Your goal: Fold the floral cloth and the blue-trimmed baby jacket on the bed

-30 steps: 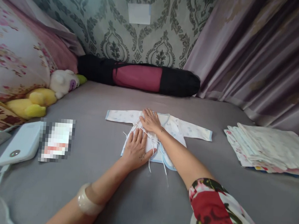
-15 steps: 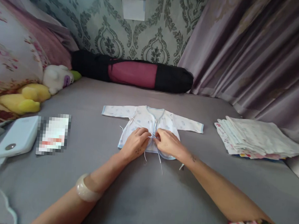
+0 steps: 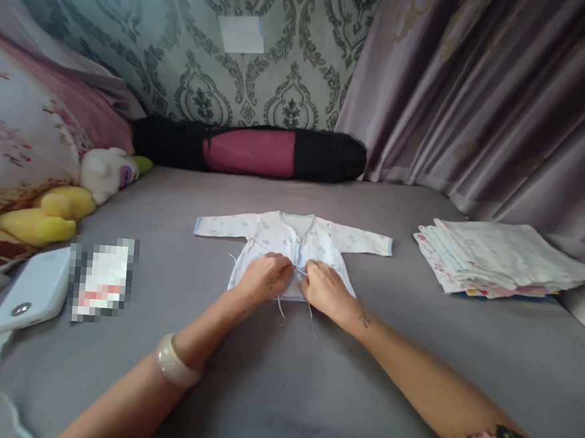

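A small white baby shirt (image 3: 291, 235) with pale blue trim and faint prints lies spread out, sleeves stretched to both sides. Over its lower front, my left hand (image 3: 267, 275) pinches a thin tie string, fingers closed. Close beside it, my right hand (image 3: 328, 289) is closed on a tie string too. A short stretch of string (image 3: 299, 270) runs between the two hands. Loose string ends hang below each hand, past the hem. My fingertips are partly hidden by the backs of my hands. Another tie sticks out at the shirt's left side.
A stack of folded cloths (image 3: 500, 260) lies at right. A long black and maroon bag (image 3: 250, 150) rests along the wall. At left are plush toys (image 3: 47, 212), a white power bank (image 3: 34, 288) with a cable, and a blurred packet (image 3: 102, 279) on the grey sheet (image 3: 280, 392).
My hands have drawn slightly apart, with the string stretched between them. The right hand's fingers are curled more tightly. The camera view has shifted a little.
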{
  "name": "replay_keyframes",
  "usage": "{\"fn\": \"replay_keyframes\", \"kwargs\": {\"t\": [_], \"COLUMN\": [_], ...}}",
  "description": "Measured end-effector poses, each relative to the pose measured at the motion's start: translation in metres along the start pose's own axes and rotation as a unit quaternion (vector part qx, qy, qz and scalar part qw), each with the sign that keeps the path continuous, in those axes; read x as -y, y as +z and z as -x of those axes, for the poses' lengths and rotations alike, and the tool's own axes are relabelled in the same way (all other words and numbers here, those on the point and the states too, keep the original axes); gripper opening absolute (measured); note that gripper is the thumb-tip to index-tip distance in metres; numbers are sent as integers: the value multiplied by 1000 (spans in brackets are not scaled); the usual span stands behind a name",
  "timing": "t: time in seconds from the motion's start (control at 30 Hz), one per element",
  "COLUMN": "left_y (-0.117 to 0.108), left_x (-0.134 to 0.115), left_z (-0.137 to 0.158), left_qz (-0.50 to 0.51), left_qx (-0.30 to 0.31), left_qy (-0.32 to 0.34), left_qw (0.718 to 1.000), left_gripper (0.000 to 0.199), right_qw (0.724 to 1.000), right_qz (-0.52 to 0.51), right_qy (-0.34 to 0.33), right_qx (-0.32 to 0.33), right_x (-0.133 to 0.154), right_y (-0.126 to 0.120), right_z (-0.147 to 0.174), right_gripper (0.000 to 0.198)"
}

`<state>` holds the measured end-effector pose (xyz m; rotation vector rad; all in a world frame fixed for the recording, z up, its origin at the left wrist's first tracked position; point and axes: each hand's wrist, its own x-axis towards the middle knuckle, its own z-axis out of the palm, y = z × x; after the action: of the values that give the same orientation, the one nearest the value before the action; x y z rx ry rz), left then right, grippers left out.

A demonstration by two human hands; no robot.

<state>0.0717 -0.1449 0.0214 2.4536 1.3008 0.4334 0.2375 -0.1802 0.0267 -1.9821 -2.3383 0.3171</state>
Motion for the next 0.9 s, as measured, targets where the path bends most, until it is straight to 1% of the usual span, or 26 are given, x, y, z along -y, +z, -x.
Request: {"fn": "replay_keyframes", "kwargs": {"t": [0.07,0.13,0.17,0.23,0.3,0.4,0.53,0.6,0.73,0.9], "left_y": [-9,-16,-18,-18,-14,-4,7,8,-1,-17], "left_x": [2,4,5,6,6,3,3,5,11,17], "left_z": [-21,-48,-62,-89,-111,-134,-149,-154,-160,-158], "left_qz": [11,17,15,-7,-48,-79,-89,-83,-60,-28], "left_qx": [15,-10,-12,25,77,104,124,141,158,148], "left_qy": [-24,-28,-24,-39,-87,-125,-156,-170,-185,-166], "left_qw": [1000,999,1000,999,992,983,976,972,968,975], "left_gripper": [30,31,30,27,26,25,35,34,26,19], "right_qw": [999,993,990,982,976,965,946,937,925,931], "right_qz": [-49,-107,-132,-169,-196,-235,-295,-323,-357,-347], "right_qy": [21,43,53,66,72,73,73,72,62,51], "right_qx": [4,-3,-14,-42,-66,-92,-111,-112,-114,-104], "right_x": [-7,-14,-17,-21,-22,-19,-11,-8,-3,8], "right_y": [1,1,2,4,4,3,-2,-4,-5,-2], "right_z": [-3,-5,-6,-6,-6,-5,-4,-3,-4,-9], "right_gripper": [16,15,15,16,16,16,19,20,22,26]}}
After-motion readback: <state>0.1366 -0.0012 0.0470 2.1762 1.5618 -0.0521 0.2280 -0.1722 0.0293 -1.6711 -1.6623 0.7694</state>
